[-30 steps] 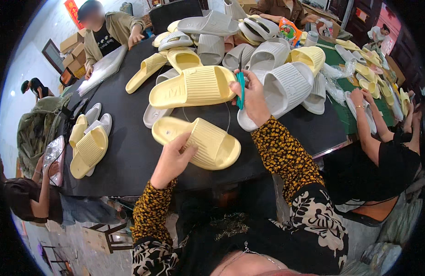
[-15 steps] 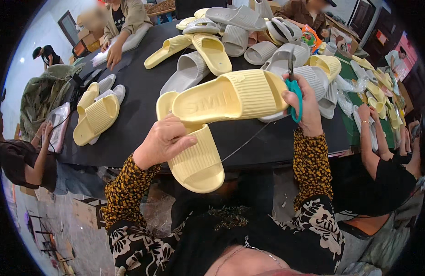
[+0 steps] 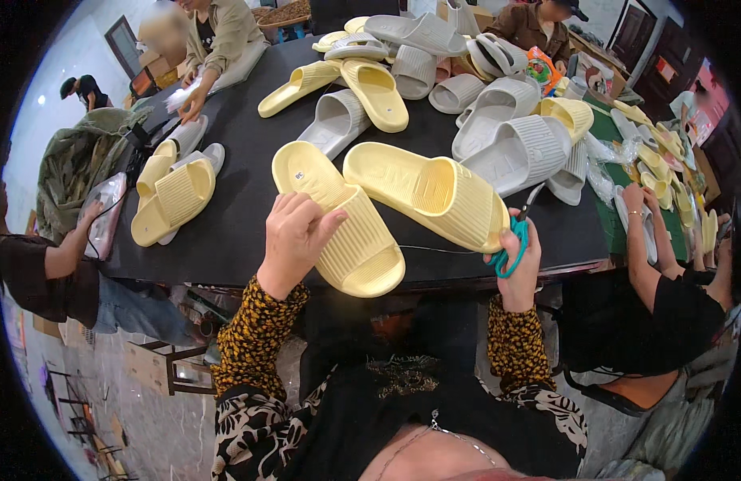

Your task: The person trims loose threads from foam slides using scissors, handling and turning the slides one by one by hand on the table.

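Note:
My left hand (image 3: 296, 239) is closed at the left edge of a yellow slide slipper (image 3: 358, 244), its thumb up beside the ribbed strap. The slipper points toe-down toward me at the table's front edge. Scissors with teal handles (image 3: 510, 255) hang in my closed right hand (image 3: 524, 264), blades pointing up and away. The same hand is at the toe of a second yellow slide slipper (image 3: 434, 196), which lies tilted with its heel to the left, close to the first one. A thin dark line runs between the two slippers.
On the black table (image 3: 250, 144), a pile of grey and yellow slippers (image 3: 414, 68) stands ahead, with grey slippers (image 3: 514, 152) at right. More yellow and grey slippers (image 3: 174, 200) lie at left. Co-workers sit around, one with a clear bag (image 3: 106, 212). A green surface (image 3: 615, 216) adjoins at right.
The second slipper has swung down from across the first, its toe now lower right. My right hand with the scissors has dropped; my left hand and its slipper have risen slightly.

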